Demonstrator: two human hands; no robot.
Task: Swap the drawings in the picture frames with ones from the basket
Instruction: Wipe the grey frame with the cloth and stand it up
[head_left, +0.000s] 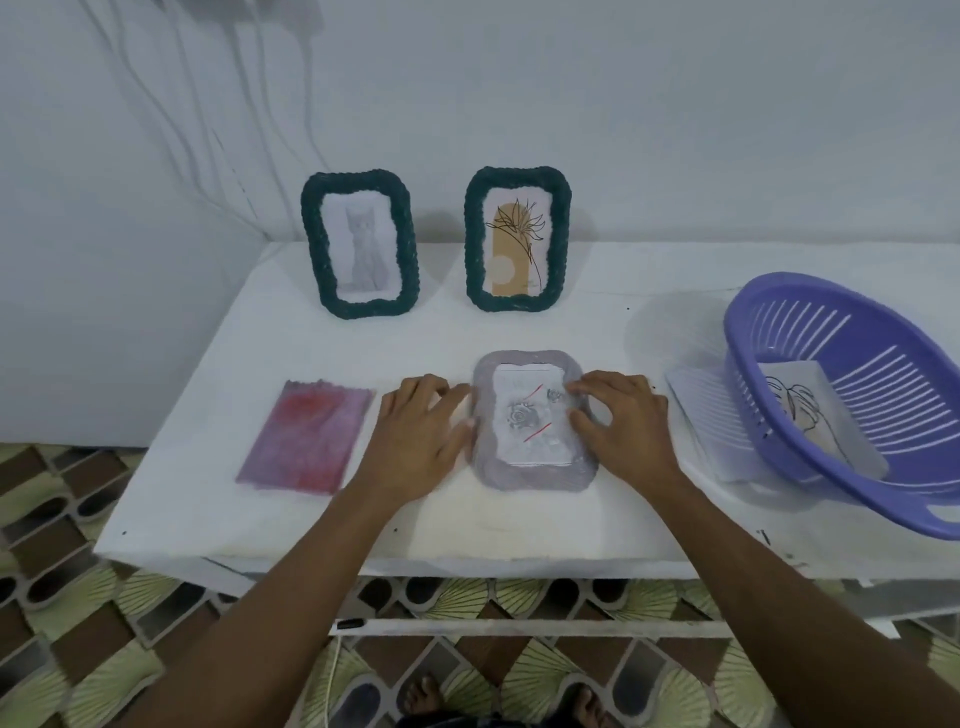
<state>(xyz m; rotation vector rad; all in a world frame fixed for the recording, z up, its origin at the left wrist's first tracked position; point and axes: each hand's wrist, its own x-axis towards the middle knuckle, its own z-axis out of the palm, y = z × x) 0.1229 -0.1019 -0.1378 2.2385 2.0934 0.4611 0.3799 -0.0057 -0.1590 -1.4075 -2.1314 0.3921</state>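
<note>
A pale grey woven frame (535, 473) lies flat on the white table (218, 374), with a rose drawing (527, 421) resting in its opening. My left hand (423, 431) touches the frame's left edge, fingers spread. My right hand (621, 418) presses fingertips on the frame's right side and the drawing's edge. Two dark green frames stand at the back: one (360, 244) holds a cat sketch, the other (517, 239) a flower drawing. A purple basket (810, 332) at the right, tilted, holds a leaf line drawing (810, 410).
A reddish-purple sheet (306, 436) lies flat to the left of my left hand. White paper (701, 410) lies under the basket's left rim. The table backs onto a white wall; patterned floor and my bare feet show below the front edge.
</note>
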